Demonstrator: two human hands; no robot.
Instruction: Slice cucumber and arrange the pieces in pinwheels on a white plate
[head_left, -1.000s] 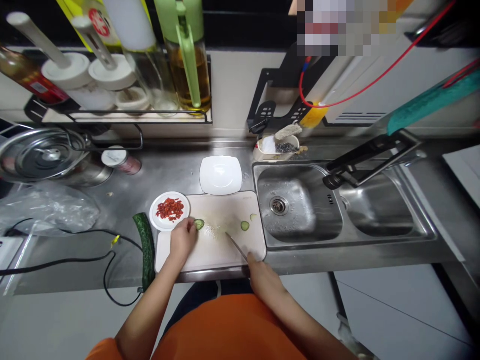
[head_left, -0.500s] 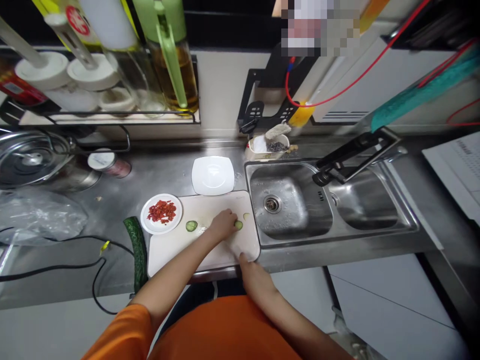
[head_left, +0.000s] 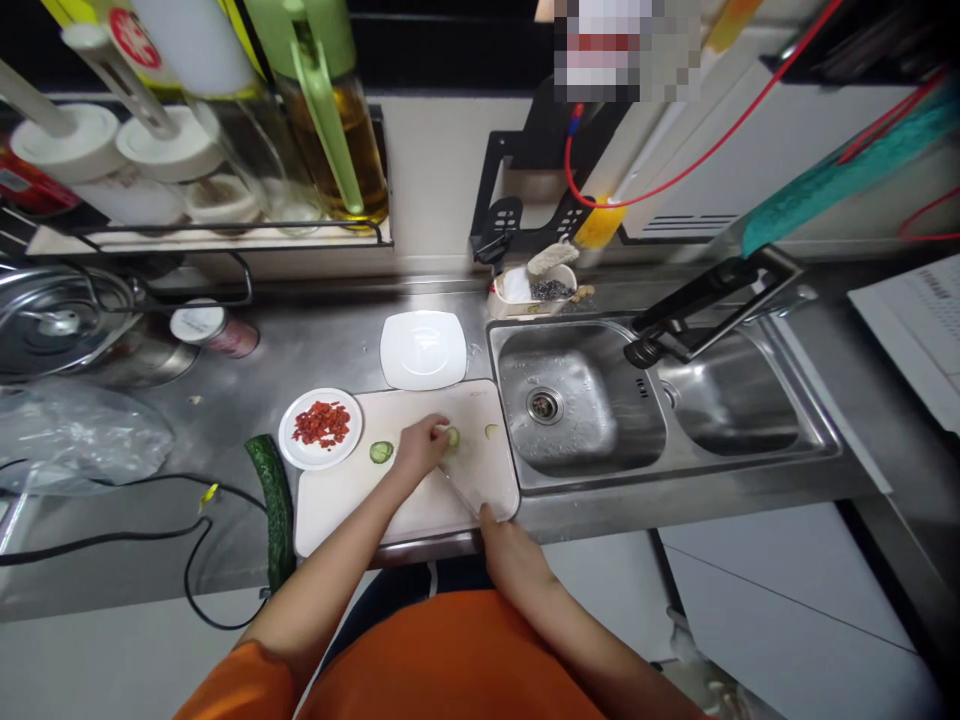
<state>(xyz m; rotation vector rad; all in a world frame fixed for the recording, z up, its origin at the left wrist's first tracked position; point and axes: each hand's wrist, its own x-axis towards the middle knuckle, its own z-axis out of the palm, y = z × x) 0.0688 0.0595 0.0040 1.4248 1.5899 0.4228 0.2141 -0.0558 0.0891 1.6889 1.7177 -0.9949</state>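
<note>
My left hand [head_left: 421,447] is over the white cutting board [head_left: 337,510], its fingers closed at a pale green cucumber slice [head_left: 451,438], which looks pinched at the fingertips. At the board's front right corner, my right hand [head_left: 514,553] grips a knife [head_left: 459,492] whose thin blade points left and away, toward the space beneath the left hand. A small stack of cucumber slices [head_left: 381,452] lies left of my left hand. One thin end piece [head_left: 491,432] rests near the board's right edge. The knife's handle is hidden in my right hand.
A white plate of chopped red pieces [head_left: 322,465] overlaps the board's left corner, with a long cucumber [head_left: 271,510] beside it. Behind the board stands a square white plate [head_left: 424,350]. A double sink [head_left: 585,400] adjoins on the right. Black cables [head_left: 135,537] cross the counter at left.
My left hand has moved left across the board, and the cucumber slice at its fingertips has shifted left too. The knife blade shows more plainly now. My right hand has stayed nearly in place.
</note>
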